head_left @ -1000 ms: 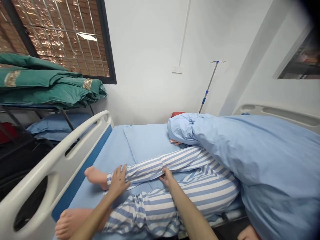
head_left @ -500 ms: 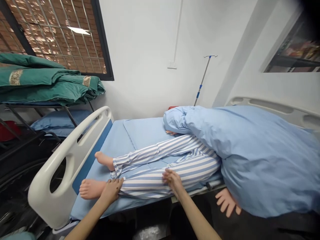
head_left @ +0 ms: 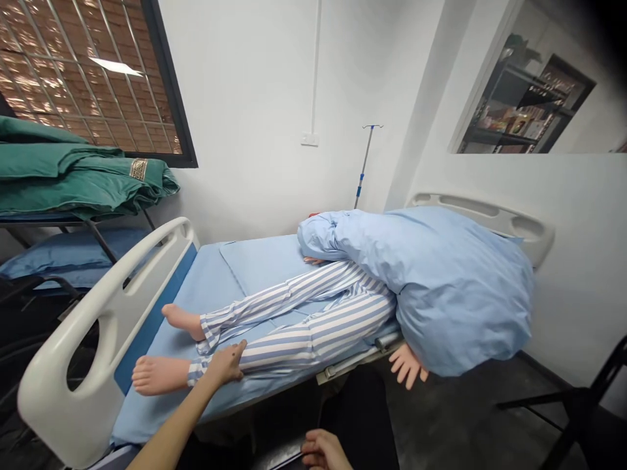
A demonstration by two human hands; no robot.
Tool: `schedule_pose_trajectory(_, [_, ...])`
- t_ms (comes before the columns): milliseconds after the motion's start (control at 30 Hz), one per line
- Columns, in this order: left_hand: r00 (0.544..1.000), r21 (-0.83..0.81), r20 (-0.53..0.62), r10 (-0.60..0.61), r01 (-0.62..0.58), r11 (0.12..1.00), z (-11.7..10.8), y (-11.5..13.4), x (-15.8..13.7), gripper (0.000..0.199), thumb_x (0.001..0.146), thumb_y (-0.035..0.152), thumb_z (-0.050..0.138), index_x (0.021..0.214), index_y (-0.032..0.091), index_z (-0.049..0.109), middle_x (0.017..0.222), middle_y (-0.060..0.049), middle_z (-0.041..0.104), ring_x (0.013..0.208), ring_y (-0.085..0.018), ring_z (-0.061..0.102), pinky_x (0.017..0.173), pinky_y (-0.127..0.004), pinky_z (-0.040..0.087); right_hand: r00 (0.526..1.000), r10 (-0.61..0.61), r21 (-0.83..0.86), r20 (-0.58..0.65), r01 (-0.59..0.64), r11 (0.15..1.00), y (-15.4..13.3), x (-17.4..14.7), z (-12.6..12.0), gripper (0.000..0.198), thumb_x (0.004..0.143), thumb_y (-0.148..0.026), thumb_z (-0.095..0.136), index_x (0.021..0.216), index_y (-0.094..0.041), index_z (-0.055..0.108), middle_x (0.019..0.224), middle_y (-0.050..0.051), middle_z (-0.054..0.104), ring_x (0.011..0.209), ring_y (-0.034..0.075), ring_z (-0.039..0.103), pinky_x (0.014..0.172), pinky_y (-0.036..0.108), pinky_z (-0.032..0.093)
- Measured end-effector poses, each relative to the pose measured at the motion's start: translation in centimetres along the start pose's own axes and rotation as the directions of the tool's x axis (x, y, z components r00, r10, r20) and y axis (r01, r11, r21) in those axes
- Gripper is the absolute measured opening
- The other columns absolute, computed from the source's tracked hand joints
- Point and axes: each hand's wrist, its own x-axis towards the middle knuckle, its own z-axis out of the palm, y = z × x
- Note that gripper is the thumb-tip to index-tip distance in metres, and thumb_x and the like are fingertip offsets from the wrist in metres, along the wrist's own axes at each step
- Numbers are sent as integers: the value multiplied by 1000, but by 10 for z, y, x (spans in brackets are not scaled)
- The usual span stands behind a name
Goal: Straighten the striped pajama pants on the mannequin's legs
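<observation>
A manikin in blue-and-white striped trousers (head_left: pixel 323 333) lies on the bed, its bare feet (head_left: pixel 161 375) towards the footboard. My left hand (head_left: pixel 226 364) is closed over the nearer lower leg, on the trouser cloth just above the ankle. Low in the view, below the bed edge, my right hand (head_left: pixel 324 449) has loosely bent fingers and no object visible in it. Beside its fingertips is a shiny grey surface (head_left: pixel 281 452) that I cannot identify. A light blue quilt (head_left: pixel 441 274) is bunched over the manikin's upper body, and one manikin hand (head_left: pixel 407 365) sticks out below it.
The white footboard (head_left: pixel 36 391) stands at the left, the headboard (head_left: pixel 490 212) at the far right. Behind the bed rises a drip stand (head_left: pixel 362 173). Green folded bedding (head_left: pixel 83 176) lies on a rack at left. A dark chair (head_left: pixel 582 405) is at lower right.
My right hand has left the trouser leg and dropped below the bed edge. My left hand has shifted slightly up the leg from the ankle. The view has turned right.
</observation>
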Motion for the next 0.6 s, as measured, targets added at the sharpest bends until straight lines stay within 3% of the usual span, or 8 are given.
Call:
schedule_pose_trajectory(300, [993,152,-120,-12,31,988,-2,-8,-30,56,60,14,38,115,18,35,104,-9,52,90,-23,50,73,-34,36,983,-147,257,114,113,960,-43,23,15,34,59,-24,51,91,-16,48,87,10,61,71,18,60,59,27,42])
schedule_pose_trajectory(500, [986,218,-161,39,-3,976,-36,-14,-38,50,63,18,39,113,18,37,103,-9,52,93,-24,48,77,-35,34,947,-239,394,213,140,908,-89,39,24,30,58,-19,49,88,-16,49,90,8,60,79,19,58,67,30,42])
schedule_pose_trajectory(600, [984,253,-176,43,3,967,-53,-13,-44,51,64,17,39,114,18,36,102,-10,52,91,-24,48,76,-36,34,916,-335,507,220,186,842,-111,51,29,20,55,-12,47,74,-17,50,82,2,60,76,16,56,70,31,41])
